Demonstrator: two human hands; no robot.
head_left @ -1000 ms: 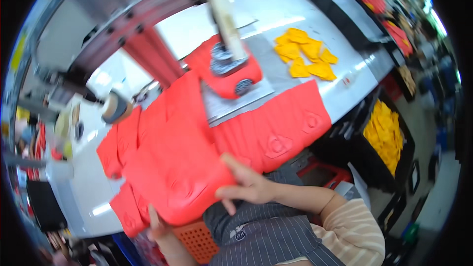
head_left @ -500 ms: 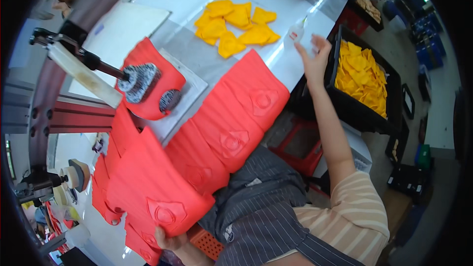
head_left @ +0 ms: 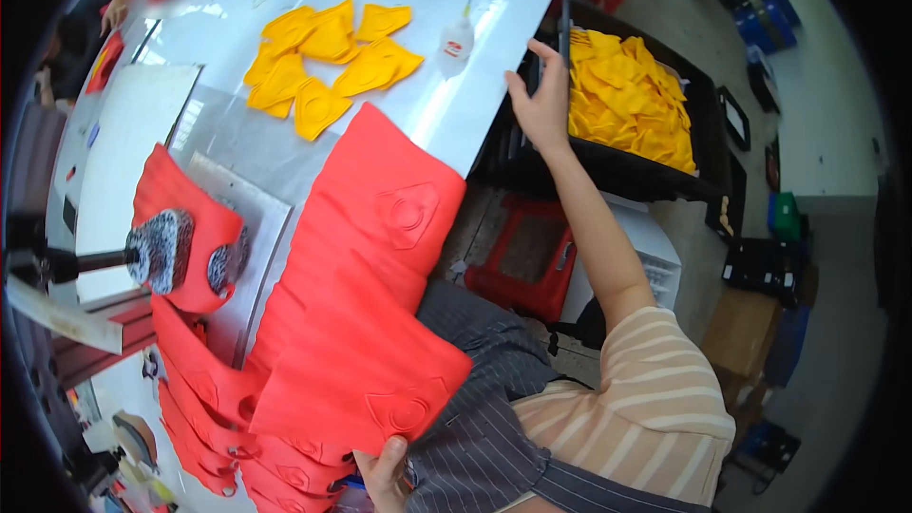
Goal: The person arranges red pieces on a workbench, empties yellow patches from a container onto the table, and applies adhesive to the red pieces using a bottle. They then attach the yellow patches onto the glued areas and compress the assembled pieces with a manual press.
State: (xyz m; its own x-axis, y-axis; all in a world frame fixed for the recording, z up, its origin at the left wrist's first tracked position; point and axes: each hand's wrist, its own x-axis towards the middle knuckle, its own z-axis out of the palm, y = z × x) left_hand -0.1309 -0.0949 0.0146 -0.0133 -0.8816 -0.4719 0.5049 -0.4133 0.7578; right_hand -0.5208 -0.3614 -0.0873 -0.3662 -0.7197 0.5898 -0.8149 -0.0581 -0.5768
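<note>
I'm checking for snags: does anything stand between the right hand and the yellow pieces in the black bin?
Only the black bin's left rim lies between the right hand and the yellow pieces; the hand's height is unclear.

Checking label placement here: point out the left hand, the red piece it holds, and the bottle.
Left hand (head_left: 384, 475), head view: middle of the hand.
Red piece (head_left: 347, 361), head view: smooth area, clear of the raised ring.
Bottle (head_left: 457, 42), head view: middle of its body.
</note>
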